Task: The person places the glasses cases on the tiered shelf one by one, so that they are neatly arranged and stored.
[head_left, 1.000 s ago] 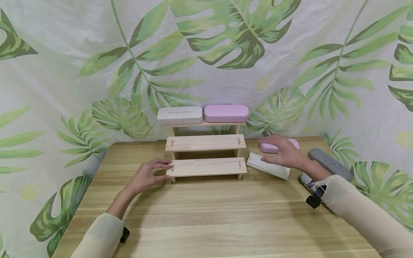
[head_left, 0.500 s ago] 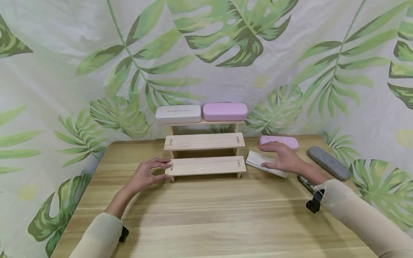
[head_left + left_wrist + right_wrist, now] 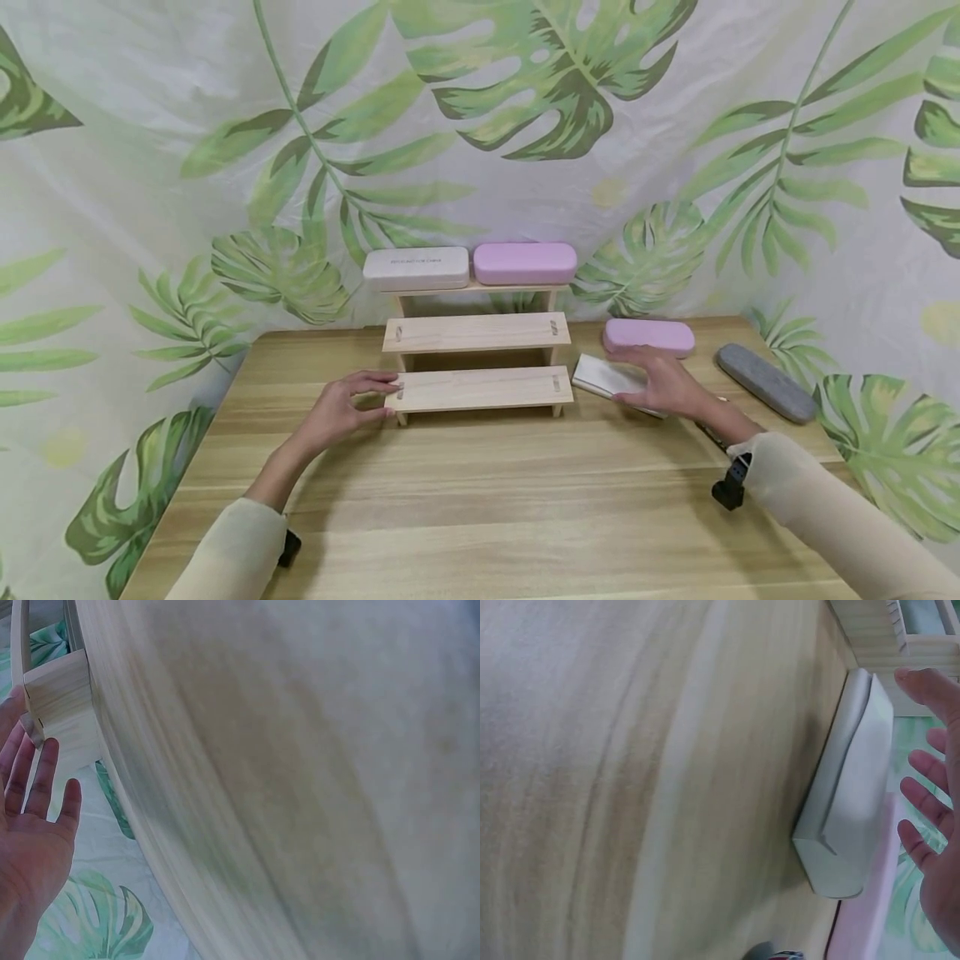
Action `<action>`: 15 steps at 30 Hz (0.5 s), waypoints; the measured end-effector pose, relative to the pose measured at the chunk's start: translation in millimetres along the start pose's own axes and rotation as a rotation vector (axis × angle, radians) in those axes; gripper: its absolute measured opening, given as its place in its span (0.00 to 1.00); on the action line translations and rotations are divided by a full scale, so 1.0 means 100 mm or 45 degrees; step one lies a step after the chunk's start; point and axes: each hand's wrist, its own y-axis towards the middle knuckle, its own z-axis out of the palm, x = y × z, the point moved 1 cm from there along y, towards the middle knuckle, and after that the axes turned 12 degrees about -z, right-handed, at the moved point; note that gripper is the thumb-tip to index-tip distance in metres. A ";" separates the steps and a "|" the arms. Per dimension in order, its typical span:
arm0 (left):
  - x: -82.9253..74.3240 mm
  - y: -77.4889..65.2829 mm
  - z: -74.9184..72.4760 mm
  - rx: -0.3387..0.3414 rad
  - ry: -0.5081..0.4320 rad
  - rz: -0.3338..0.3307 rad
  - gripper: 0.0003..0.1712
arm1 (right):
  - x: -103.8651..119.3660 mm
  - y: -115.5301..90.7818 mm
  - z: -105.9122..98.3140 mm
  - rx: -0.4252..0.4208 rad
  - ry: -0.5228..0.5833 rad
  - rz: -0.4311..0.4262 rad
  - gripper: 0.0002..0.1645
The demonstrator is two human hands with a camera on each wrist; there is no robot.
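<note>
A three-step wooden display stand (image 3: 480, 389) stands at the back of the table. My left hand (image 3: 341, 414) rests its fingertips on the left end of the lowest step, fingers mostly straight; in the left wrist view, fingertips (image 3: 48, 750) meet the plank's end. My right hand (image 3: 670, 383) hovers over a white glasses case (image 3: 602, 377) lying right of the stand. The right wrist view shows its spread fingers apart from that case (image 3: 855, 787), which has a flap lid. On the top step sit a light grey glasses case (image 3: 417, 268) and a pink glasses case (image 3: 525, 263).
Behind the white case lies another pink glasses case (image 3: 648, 337). A dark grey glasses case (image 3: 765, 382) lies near the table's right edge. A patterned case (image 3: 711, 435) is mostly hidden under the right wrist. A leaf-print curtain (image 3: 480, 167) hangs behind the table (image 3: 480, 500).
My right hand has moved down and slightly right, from in front of the loose pink case to close above the white case. The left hand has stayed at the stand.
</note>
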 end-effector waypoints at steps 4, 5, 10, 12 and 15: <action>0.00 -0.01 0.00 0.003 0.000 -0.013 0.21 | -0.01 -0.04 0.04 -0.006 -0.002 0.028 0.39; 0.00 -0.01 0.00 0.003 -0.001 -0.013 0.21 | -0.01 -0.05 0.05 -0.006 -0.005 0.037 0.39; 0.00 -0.01 0.00 0.001 -0.010 -0.003 0.21 | -0.02 -0.06 0.06 -0.003 0.000 0.070 0.39; 0.00 -0.01 0.00 -0.003 -0.016 0.000 0.21 | -0.03 -0.07 0.07 0.005 -0.006 0.078 0.39; 0.00 -0.01 0.00 -0.007 -0.027 0.008 0.20 | -0.04 -0.09 0.09 0.014 -0.010 0.092 0.38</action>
